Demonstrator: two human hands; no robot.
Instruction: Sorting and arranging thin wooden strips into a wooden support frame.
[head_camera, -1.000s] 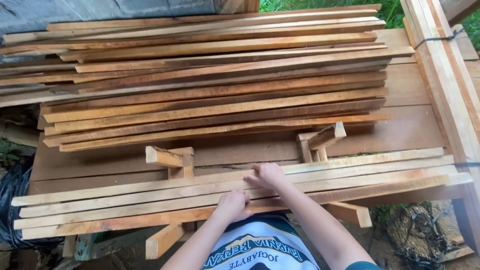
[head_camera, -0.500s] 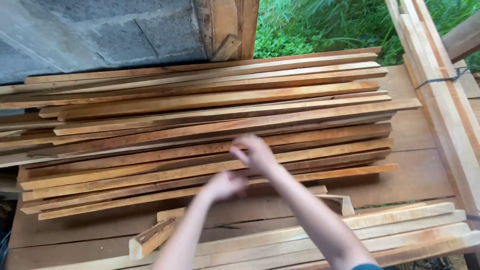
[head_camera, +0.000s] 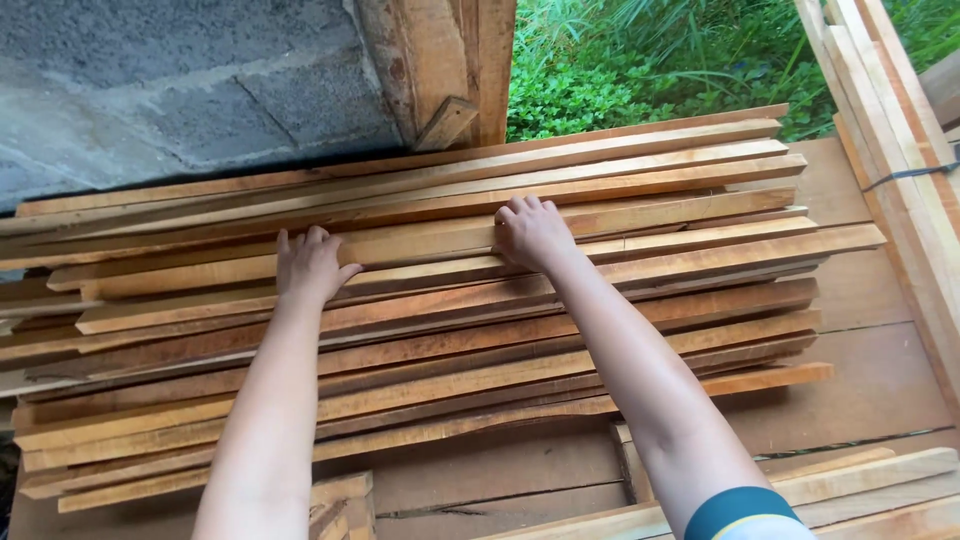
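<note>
Both hands lay flat, fingers spread, on a stack of sawn wooden slats (head_camera: 430, 300) piled across the bench (head_camera: 880, 390). The slats' long axis ran from 9 to 3 o'clock, tilting slightly up toward 3, straight across the line of the arms. The left hand (head_camera: 310, 265) pressed palm down on a pale slat (head_camera: 420, 243) in the upper part of the pile; the right hand (head_camera: 533, 232) rested on the same slat, toward 3 o'clock and a little further up. Neither hand had closed around anything. Both arms were stretched well forward toward 12 o'clock. Behind the stack stood a grey block wall (head_camera: 150, 90) and a wooden post (head_camera: 450, 60).
</note>
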